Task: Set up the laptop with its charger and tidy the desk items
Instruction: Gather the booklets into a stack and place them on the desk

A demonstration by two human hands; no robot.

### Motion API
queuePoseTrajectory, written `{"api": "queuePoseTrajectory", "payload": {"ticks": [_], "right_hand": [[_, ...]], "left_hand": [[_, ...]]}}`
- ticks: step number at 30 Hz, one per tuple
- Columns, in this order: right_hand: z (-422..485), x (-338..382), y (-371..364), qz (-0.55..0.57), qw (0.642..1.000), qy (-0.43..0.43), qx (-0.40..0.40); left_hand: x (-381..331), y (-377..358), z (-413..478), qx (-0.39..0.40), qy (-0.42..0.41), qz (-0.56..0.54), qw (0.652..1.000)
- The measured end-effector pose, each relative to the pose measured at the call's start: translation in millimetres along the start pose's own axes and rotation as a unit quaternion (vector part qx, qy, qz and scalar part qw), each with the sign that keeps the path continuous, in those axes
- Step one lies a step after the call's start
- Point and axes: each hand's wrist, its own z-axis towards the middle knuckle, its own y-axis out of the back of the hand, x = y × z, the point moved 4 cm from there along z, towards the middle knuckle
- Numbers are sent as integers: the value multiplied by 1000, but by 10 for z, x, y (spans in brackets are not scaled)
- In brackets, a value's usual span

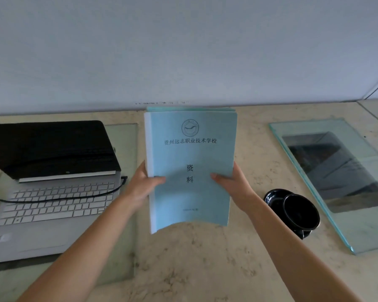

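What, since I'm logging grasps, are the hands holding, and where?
The blue booklet stack: left hand grips its left edge, right hand its right edge.

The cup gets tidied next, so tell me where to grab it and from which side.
Probably pinch the black cup by its right rim, coming from above with the right hand once it releases the blue paper stack. The wide mouth faces up, no handle shows clearly, and the black saucer crowds its left.
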Motion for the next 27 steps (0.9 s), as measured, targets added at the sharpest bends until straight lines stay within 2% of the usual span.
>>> {"api": "queuePoseTrajectory", "payload": {"ticks": [4, 15, 27], "right_hand": [[17, 71, -77, 30, 999, 21, -1], [-116, -271, -204, 77, 997, -27, 10], [-86, -263, -232, 56, 996, -47, 57]], "left_hand": [[-177, 66, -34, -15, 19, -17, 1000], [65, 181, -180, 11, 56, 36, 998], [153, 218, -188, 21, 55, 29, 998]]}}
